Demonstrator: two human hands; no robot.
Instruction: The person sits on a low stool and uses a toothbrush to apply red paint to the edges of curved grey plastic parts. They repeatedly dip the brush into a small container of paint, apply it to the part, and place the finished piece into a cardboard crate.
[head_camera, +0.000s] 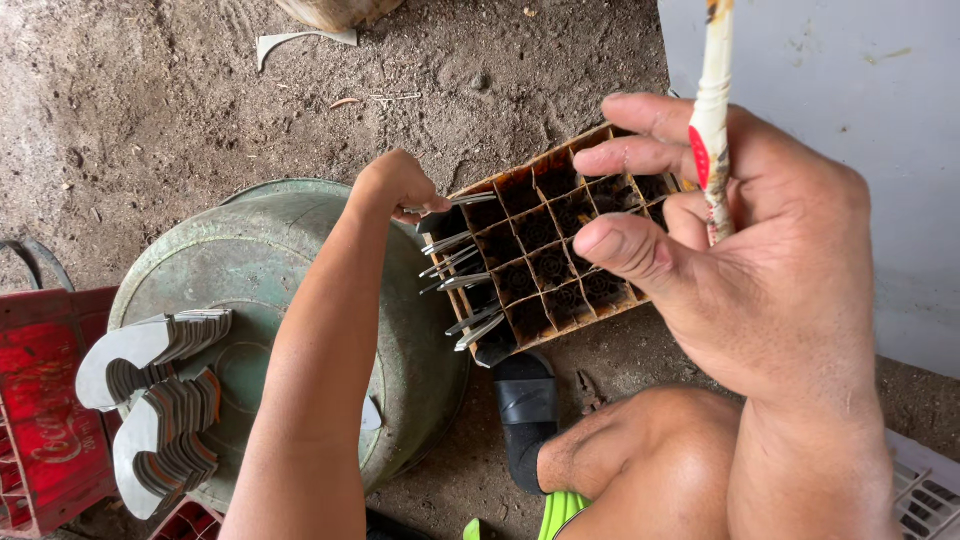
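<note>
Two hands work apart: the left hand (400, 187) pinches a thin metal strip (470, 199) at the gridded brown cardboard tray (560, 250); the right hand (740, 270), nearer the camera, grips a white stick (712, 110). Seating the strip looks to need careful alignment.

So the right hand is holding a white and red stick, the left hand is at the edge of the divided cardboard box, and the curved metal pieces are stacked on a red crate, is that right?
Not quite. The head view shows the curved metal pieces stacked on the overturned green metal tub, not on the red crate, which stands beside it. The rest holds: the right hand holds the white and red stick, and the left hand is at the edge of the divided cardboard box.
</note>
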